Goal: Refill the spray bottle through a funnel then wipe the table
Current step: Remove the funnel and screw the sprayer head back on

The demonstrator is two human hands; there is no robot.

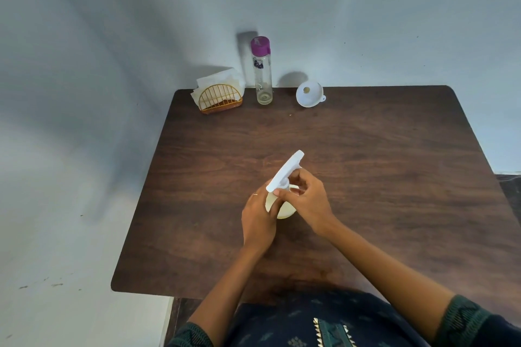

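A cream spray bottle stands near the middle of the dark wooden table. My left hand wraps round its body. My right hand grips the collar under the white trigger head, which points up and away. A white funnel lies at the far edge, its wide mouth facing me. To its left a clear water bottle with a purple cap stands upright. A gold wire holder with white napkins is at the far left corner.
The table stands against a pale wall at its far edge. Bare tabletop stretches to the right and left of the hands. My dark patterned clothing fills the bottom of the view.
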